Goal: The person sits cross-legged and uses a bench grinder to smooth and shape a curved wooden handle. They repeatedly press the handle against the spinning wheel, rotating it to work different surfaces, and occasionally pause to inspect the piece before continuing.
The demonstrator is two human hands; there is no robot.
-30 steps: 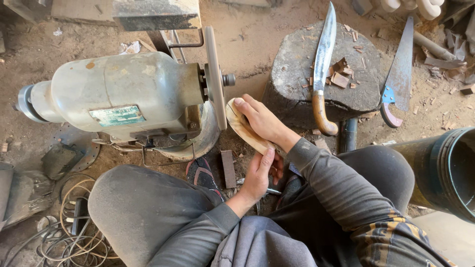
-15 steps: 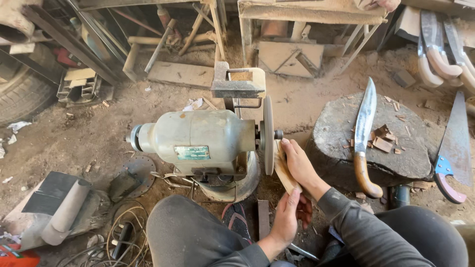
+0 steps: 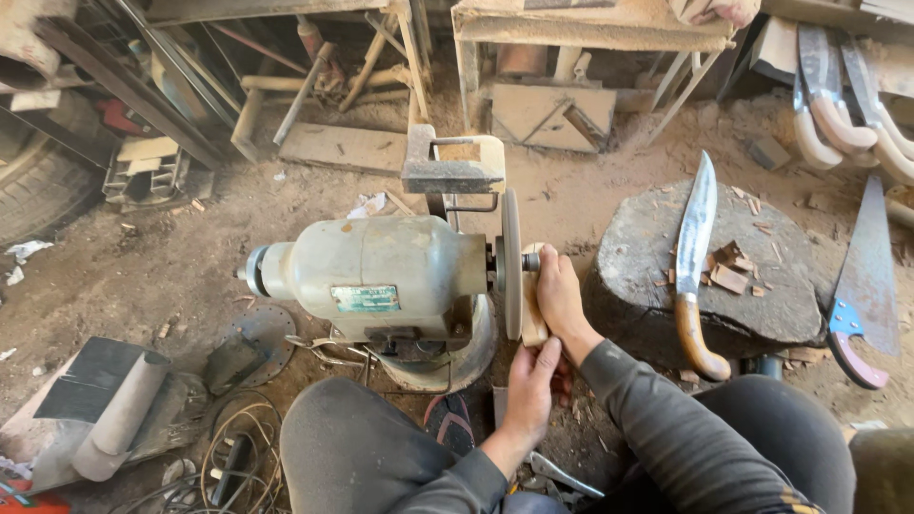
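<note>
Both hands clamped on wood piece (image 3: pixel 533 319), pressed flat against grinder (image 3: pixel 381 276) disc (image 3: pixel 511 265), right of motor. Left hand (image 3: pixel 529 390) grips lower end, right hand (image 3: pixel 560 295) upper. Knife (image 3: pixel 695 257) on stump (image 3: pixel 657 276) further right of grinder.

Illumination is daylight, soft and even, strongest on the dirt floor (image 3: pixel 609 195) at upper centre and right. The stone block (image 3: pixel 657 276) and the knife blade (image 3: pixel 697 217) lying on it are well lit; the blade shows a mild sheen, no harsh glare. Shadows are soft: a dark zone beneath the grinder motor (image 3: pixel 381 271) and under the wooden bench (image 3: pixel 581 29). The upper left corner is dim. Focus is sharp across the centre. Wide-angle distortion bends the frame edges, noticeably the tyre (image 3: pixel 38 181) at left.
</note>
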